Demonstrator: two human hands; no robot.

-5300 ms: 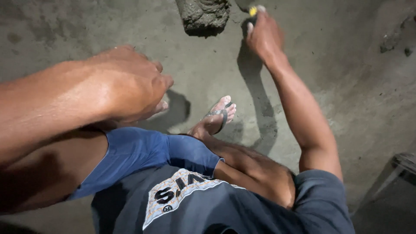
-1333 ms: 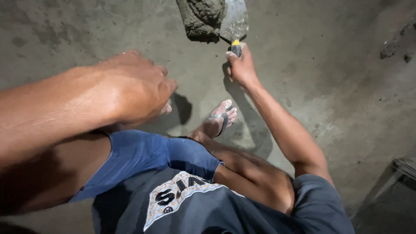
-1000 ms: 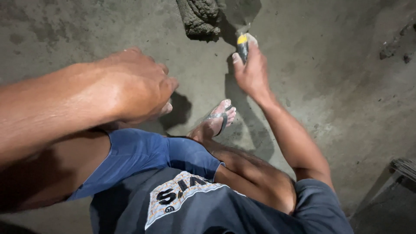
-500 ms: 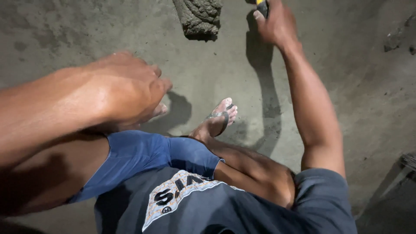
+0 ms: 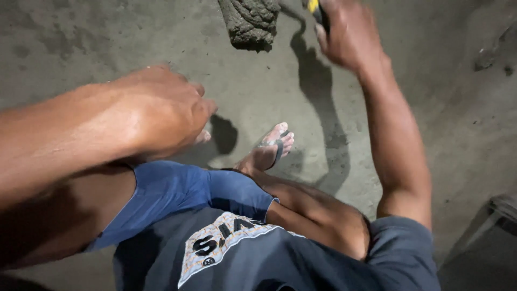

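Right hand [image 5: 350, 35] at one o'clock, close to the top edge, fingers curled tight round a tool handle [image 5: 316, 11] in yellow and black. Only a short stub of that handle in sight above the knuckles; the rest cut off by the frame, so no telling what sort of blade sits on it. Slightly blurred. Forearm running down toward five o'clock, to a grey sleeve.

Just beside the fist, at twelve o'clock, a lump of wet grey mortar [image 5: 250, 21] on the concrete floor [image 5: 97, 37], rough and ridged on top, not touching the hand. Dark shadow of the arm across the floor between lump and body.

Left hand [image 5: 161, 116] at nine to ten o'clock, well apart from the tool and the mortar, holding nothing: fingers bent loosely downward, palm facing the floor, hanging above the left knee. Whether touching the knee, cannot tell.

Toward the centre, a foot in a sandal [image 5: 272, 151], toes pointing to one o'clock, flat on the floor. Below that, blue shorts [image 5: 177, 194] and a grey printed shirt [image 5: 301, 258] from six to five o'clock. At four o'clock, by the right edge, a corner of some pale boxy object [image 5: 503, 207], too cropped to name.
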